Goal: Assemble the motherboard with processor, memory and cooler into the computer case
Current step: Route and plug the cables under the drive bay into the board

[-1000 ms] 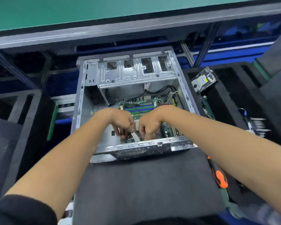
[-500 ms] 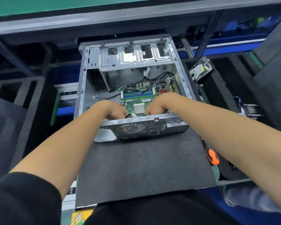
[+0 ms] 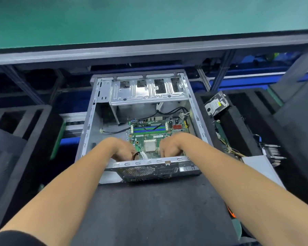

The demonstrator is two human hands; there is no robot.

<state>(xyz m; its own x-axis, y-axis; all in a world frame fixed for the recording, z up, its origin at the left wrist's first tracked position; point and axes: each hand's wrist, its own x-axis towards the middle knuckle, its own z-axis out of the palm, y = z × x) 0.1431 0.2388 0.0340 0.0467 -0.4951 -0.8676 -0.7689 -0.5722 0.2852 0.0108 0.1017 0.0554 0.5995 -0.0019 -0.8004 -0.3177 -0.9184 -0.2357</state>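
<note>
The open metal computer case (image 3: 88, 125) lies on its side on a black mat (image 3: 149, 210). The green motherboard (image 3: 149, 137) sits on the case floor, with the bare silver processor (image 3: 150, 146) in its socket and blue and green memory slots (image 3: 149, 129) behind it. No cooler shows on the board. My left hand (image 3: 122, 150) and my right hand (image 3: 170, 145) reach down inside, one on each side of the processor, fingers bent downward. The case's near rim hides the fingertips. A black cable loop (image 3: 135, 155) and a white connector (image 3: 143, 155) lie by my left hand.
A hard drive (image 3: 216, 105) leans in the black foam tray right of the case, with loose wires (image 3: 229, 150) and a finned metal part (image 3: 272, 153) nearer me. An orange tool handle (image 3: 230, 213) pokes out by my right forearm. Black foam trays (image 3: 16, 121) stand to the left.
My hands, close together over the board's middle a second ago, have spread apart to the two sides of the processor, which is now uncovered. The view has pulled back from the case.
</note>
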